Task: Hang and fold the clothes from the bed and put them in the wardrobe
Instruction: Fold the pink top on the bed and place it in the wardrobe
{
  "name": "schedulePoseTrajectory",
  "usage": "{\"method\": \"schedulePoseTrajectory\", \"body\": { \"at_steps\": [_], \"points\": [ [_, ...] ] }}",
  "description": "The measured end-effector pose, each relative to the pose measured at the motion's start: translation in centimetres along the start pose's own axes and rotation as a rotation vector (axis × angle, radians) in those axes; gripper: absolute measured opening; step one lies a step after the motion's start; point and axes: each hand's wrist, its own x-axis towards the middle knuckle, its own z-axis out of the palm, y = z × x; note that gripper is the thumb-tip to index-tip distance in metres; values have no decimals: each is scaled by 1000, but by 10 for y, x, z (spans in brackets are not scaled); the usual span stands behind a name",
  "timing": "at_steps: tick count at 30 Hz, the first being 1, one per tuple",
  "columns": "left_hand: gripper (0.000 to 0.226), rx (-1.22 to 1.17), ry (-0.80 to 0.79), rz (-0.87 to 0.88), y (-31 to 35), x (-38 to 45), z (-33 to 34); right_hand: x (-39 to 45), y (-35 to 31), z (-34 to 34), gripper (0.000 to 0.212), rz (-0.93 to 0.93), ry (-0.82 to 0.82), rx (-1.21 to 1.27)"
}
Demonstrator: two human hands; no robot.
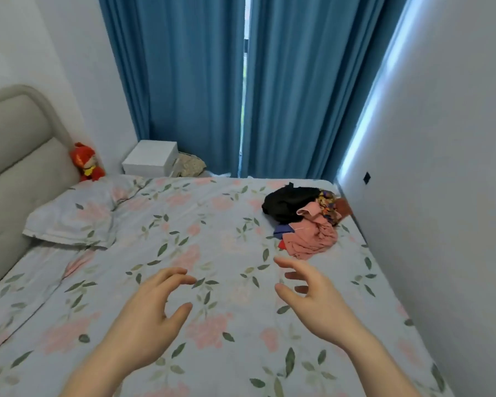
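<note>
A heap of clothes lies at the far right corner of the bed (184,230): a black garment (287,203), a pink garment (312,239), a bit of dark blue cloth (282,231) and a patterned piece (328,204). My left hand (152,308) hovers over the floral sheet with fingers loosely spread, holding nothing. My right hand (309,293) reaches forward, fingers relaxed and apart, just short of the pink garment and not touching it.
A pillow (72,219) lies at the left by the padded headboard (15,156), with a red plush toy (87,163) behind it. A white nightstand (151,159) stands past the bed. Blue curtains (212,81) hang at the back; a white wall (441,196) runs along the bed's right side.
</note>
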Motion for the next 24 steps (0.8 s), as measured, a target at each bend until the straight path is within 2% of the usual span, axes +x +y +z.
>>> {"method": "schedulePoseTrajectory", "body": {
  "at_steps": [5, 12, 17, 24],
  "points": [
    [32, -4, -162, 157, 43, 37, 34, -64, 44, -35, 41, 149, 206, -29],
    [38, 4, -345, 315, 101, 25, 104, -153, 92, -79, 44, 291, 381, -27],
    [39, 73, -420, 439, 149, 31, 137, -195, 124, -106, 44, 351, 468, 11],
    [37, 78, -491, 603, 271, 30, 220, -279, 193, -183, 47, 416, 616, 61]
  ]
}}
